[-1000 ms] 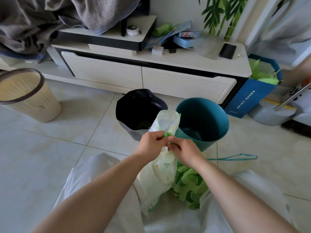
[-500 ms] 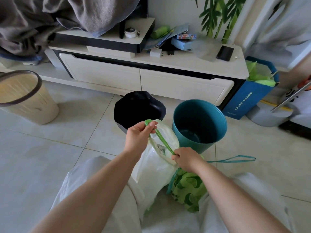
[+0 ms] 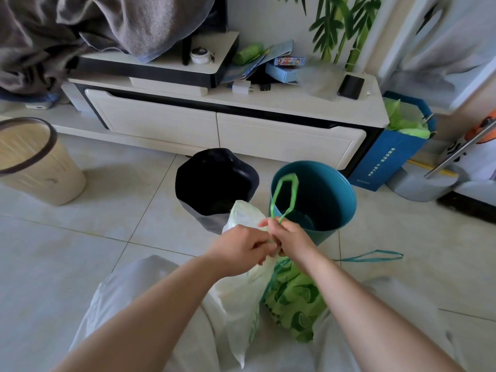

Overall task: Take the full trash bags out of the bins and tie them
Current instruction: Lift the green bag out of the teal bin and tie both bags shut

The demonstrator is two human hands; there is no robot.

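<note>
A pale white-green trash bag (image 3: 241, 299) stands between my knees, its neck gathered at the top. My left hand (image 3: 239, 248) grips that neck and the drawstring there. My right hand (image 3: 291, 237) pinches the green drawstring (image 3: 285, 194), whose loop stands up in front of the teal bin (image 3: 335, 200). A green patterned trash bag (image 3: 298, 302) lies on the floor beside the white one, with a teal drawstring (image 3: 375, 255) trailing right. The teal bin looks empty. The black-lined bin (image 3: 214, 181) stands to its left.
A beige bin (image 3: 35, 162) sits at the left edge. A white TV cabinet (image 3: 222, 130) runs across the back, with a phone (image 3: 350, 86) and boxes on top. A blue paper bag (image 3: 394, 146) with green bags stands at the right. Tiled floor surrounds the bins.
My hands came back together at the bag's neck after pulling the drawstring apart. The green loop now stands up above my right hand.
</note>
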